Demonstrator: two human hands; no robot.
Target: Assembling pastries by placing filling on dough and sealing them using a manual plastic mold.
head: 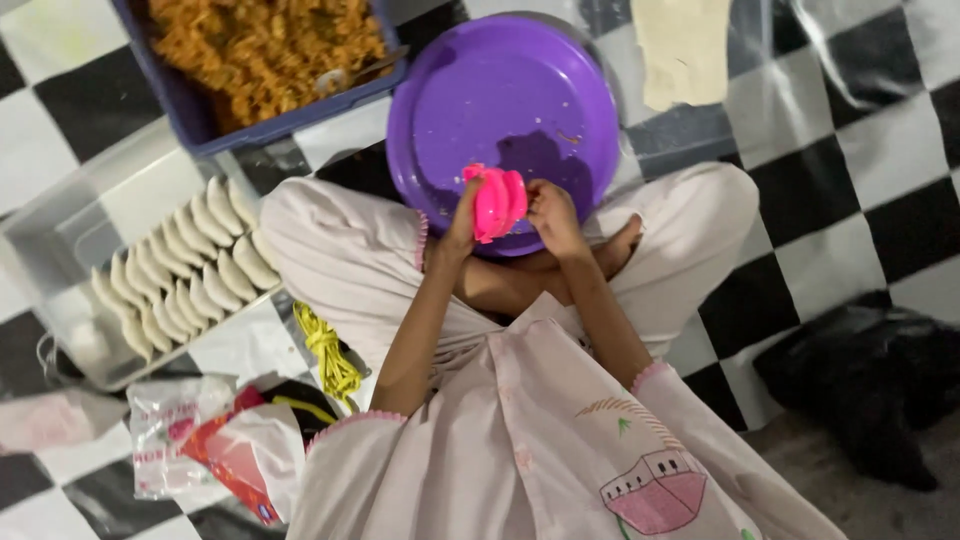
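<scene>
Garment [560,440]: pale pink, short sleeves with pink scalloped trim [355,420], embroidered motif [655,490] at near right.

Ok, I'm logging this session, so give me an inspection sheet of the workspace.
Surface: black-and-white checkered floor, person seated cross-legged.
Job's things: pink plastic dumpling press, folded shut, held over the round purple plastic plate.
Clutter: clear tray of pale folded dumplings; blue tub of orange shredded filling; pale dough sheet; crumpled plastic bags; dark cloth.
Grip: left hand and right hand both clasp the press.
Cables: yellow cord bundle.
Surroundings: nothing seen.
</scene>
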